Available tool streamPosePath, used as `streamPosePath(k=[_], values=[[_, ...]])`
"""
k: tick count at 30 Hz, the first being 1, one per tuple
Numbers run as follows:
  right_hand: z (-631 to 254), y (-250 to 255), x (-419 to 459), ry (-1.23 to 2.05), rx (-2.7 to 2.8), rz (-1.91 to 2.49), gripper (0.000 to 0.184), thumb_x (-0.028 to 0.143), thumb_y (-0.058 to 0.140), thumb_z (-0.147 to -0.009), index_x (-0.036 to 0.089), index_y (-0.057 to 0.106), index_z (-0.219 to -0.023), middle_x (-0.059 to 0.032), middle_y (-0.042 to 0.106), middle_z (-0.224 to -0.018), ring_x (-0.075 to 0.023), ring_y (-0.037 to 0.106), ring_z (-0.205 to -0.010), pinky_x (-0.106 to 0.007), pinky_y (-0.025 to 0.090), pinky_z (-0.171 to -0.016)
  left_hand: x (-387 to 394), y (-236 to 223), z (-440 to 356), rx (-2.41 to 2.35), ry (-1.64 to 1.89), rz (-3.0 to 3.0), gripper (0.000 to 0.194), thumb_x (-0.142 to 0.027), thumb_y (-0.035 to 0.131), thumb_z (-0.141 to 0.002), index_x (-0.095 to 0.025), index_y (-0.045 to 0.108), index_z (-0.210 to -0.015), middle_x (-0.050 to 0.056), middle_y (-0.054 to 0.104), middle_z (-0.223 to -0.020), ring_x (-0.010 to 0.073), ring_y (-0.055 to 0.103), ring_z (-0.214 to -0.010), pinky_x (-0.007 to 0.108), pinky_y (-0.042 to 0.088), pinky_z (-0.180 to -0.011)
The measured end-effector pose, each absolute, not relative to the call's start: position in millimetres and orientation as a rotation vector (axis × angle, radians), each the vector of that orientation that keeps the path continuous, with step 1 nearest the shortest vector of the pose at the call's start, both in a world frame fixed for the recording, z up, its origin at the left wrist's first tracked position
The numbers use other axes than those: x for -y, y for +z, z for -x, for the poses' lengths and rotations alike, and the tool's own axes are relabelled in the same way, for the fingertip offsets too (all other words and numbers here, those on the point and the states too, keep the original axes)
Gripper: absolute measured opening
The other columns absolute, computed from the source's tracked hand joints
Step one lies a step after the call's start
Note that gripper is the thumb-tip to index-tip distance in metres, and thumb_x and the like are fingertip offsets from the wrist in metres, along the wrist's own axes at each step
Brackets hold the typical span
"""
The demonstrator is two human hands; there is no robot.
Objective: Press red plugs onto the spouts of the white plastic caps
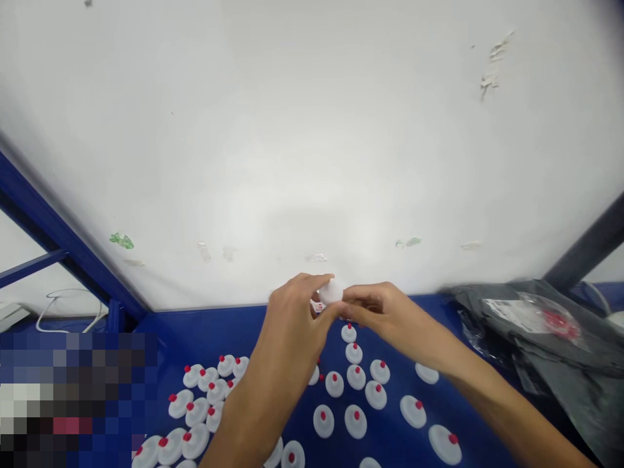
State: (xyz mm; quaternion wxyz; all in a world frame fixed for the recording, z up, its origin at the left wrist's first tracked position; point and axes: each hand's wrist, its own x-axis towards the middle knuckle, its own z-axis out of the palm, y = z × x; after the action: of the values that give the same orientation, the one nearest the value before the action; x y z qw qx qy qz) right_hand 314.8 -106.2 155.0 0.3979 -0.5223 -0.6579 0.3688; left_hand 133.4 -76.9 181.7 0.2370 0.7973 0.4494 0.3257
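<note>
Above the far part of the blue tabletop, my left hand [287, 344] is closed around a small white round cap [331, 292], thumb and fingers on its rim. My right hand [373, 304] meets it from the right, its fingertips pinched at the cap's lower right edge. Anything else between those fingertips is hidden. Below both hands lie several white round caps with red tips, such as this cap [355, 422]. More of them cluster left of my left forearm, including a cap [196, 442] close to the front.
A grey plastic bag [526, 344] with a label lies at the right end of the blue table [205, 331]. Behind rises a white wall [312, 143] with tape scraps. Blue frame posts [73, 227] stand at the sides, and a white cable [53, 292] loops at left.
</note>
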Motion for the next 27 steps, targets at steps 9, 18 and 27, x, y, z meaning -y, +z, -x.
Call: streamPosePath(k=[9,18,27], values=[[-306.0,167.4,115.2,0.758,1.372,1.207,0.017,0.037,0.077,-0.086,0.029,0.081,-0.101,-0.0003,0.080,-0.095,-0.0181,0.073,-0.082,-0.028,0.058,-0.071,81.3,189.3,-139.3,-1.303,0.663,-2.282,0.017,-0.020,0.068,-0.085,-0.027,0.074,-0.100,-0.003,0.076,-0.086,0.0203,0.067,-0.076,0.034,0.048,-0.073],[-301.8,161.5,116.5,0.703,1.454,1.171,0.012,0.034,0.077,-0.087,0.028,0.081,-0.096,-0.0006,0.080,-0.093,-0.0192,0.075,-0.086,-0.029,0.059,-0.073,84.3,191.0,-139.7,-1.205,0.733,-2.231,0.013,-0.025,0.067,-0.087,-0.030,0.073,-0.098,-0.008,0.075,-0.078,0.0159,0.067,-0.068,0.027,0.045,-0.061],[-346.1,169.9,115.1,0.526,1.781,1.701,0.010,0.030,0.072,-0.086,0.025,0.074,-0.078,-0.0018,0.078,-0.081,-0.0204,0.072,-0.073,-0.029,0.052,-0.064,73.7,170.2,-129.6,-1.441,0.310,-2.409,0.048,-0.030,0.061,-0.096,-0.026,0.056,-0.143,0.011,0.074,-0.122,0.0327,0.069,-0.109,0.043,0.052,-0.087]])
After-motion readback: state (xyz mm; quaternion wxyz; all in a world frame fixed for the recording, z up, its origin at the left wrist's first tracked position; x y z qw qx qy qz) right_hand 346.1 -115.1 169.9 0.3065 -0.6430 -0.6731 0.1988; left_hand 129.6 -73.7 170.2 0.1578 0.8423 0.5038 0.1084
